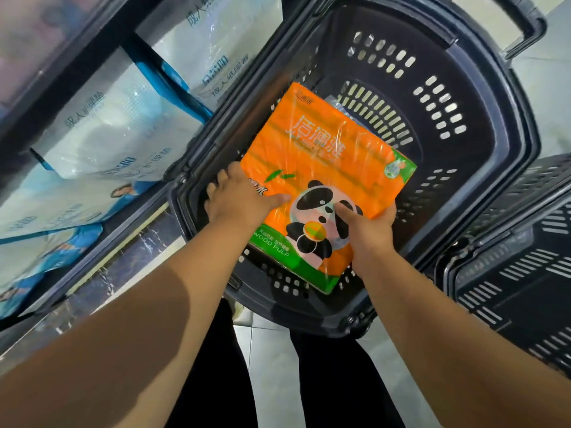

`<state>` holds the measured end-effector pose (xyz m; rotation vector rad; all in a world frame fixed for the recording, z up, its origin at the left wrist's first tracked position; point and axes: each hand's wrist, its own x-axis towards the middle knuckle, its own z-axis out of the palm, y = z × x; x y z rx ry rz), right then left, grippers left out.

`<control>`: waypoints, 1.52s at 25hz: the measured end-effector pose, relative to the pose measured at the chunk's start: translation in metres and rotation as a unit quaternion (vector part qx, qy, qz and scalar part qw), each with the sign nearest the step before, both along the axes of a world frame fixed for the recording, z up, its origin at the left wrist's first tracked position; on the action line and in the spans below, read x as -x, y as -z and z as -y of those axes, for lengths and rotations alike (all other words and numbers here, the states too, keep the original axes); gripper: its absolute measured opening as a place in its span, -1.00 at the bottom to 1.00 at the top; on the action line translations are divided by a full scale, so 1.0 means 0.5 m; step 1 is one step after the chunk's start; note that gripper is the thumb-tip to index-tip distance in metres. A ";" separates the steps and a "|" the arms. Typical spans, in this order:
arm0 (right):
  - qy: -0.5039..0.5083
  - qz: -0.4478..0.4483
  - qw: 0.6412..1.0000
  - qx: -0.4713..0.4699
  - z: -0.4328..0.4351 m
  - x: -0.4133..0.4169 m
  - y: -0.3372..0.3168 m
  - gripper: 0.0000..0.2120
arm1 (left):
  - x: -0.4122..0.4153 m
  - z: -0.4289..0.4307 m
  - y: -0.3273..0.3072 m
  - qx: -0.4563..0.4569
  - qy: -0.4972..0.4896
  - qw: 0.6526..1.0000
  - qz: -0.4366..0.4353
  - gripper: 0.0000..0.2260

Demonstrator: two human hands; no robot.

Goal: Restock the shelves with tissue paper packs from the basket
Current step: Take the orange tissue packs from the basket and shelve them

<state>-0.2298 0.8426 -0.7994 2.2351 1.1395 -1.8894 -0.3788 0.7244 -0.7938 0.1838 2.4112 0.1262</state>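
Observation:
An orange and green tissue paper pack (321, 156) with a panda picture is inside the dark plastic basket (500, 143), tilted up toward me. My left hand (238, 199) grips its left edge, thumb across the front. My right hand (367, 227) grips the lower right corner, thumb on the panda and fingers curled behind. Some clear plastic wrap shows just behind the pack's top edge. The rest of the basket floor that I can see is bare.
Dark shelves (92, 261) on the left hold large white and blue packs (117, 125). A second dark basket (519, 261) stands to the right. The floor (272, 359) is pale tile, and my legs in black trousers are below.

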 end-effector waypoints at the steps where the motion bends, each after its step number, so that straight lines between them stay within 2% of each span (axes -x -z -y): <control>1: -0.009 -0.005 1.000 -0.009 0.000 -0.003 -0.015 -0.10 | -0.005 0.004 -0.016 -0.009 -0.011 1.000 -0.001 -0.08; 6: -0.039 -0.043 0.996 -0.065 0.002 -0.029 -0.113 -0.17 | -0.014 0.016 -0.118 -0.059 0.012 0.998 -0.034 -0.07; 9: -0.055 -0.084 0.991 -0.094 0.004 -0.039 -0.198 -0.20 | -0.002 0.032 -0.185 -0.090 0.007 0.996 -0.012 0.01; 13: -0.089 -0.128 0.978 -0.139 0.015 -0.015 -0.319 -0.20 | 0.002 0.067 -0.285 -0.128 -0.057 0.990 0.009 -0.10; 18: -0.162 -0.161 0.957 -0.180 0.065 0.045 -0.500 -0.20 | 0.034 0.135 -0.498 -0.227 -0.132 0.965 -0.011 -0.28; 21: -0.205 -0.218 0.934 -0.197 0.101 0.075 -0.595 -0.22 | 0.047 0.199 -0.615 -0.231 -0.156 0.960 -0.028 -0.31; 25: -0.290 -0.284 0.888 -0.216 0.148 0.102 -0.746 -0.25 | 0.031 0.302 -0.788 -0.225 -0.186 0.953 -0.085 -0.17; 30: -0.394 -0.367 0.808 -0.239 0.209 0.131 -0.910 -0.24 | -0.017 0.420 -0.949 -0.332 -0.251 0.901 -0.126 -0.17; 35: -0.414 -0.448 0.777 -0.154 0.278 0.183 -1.036 -0.32 | -0.038 0.514 -1.075 -0.343 -0.312 0.860 -0.214 -0.28; 38: -0.443 -0.457 0.752 -0.173 0.305 0.223 -1.092 -0.23 | -0.039 0.560 -1.123 -0.342 -0.327 0.846 -0.248 -0.28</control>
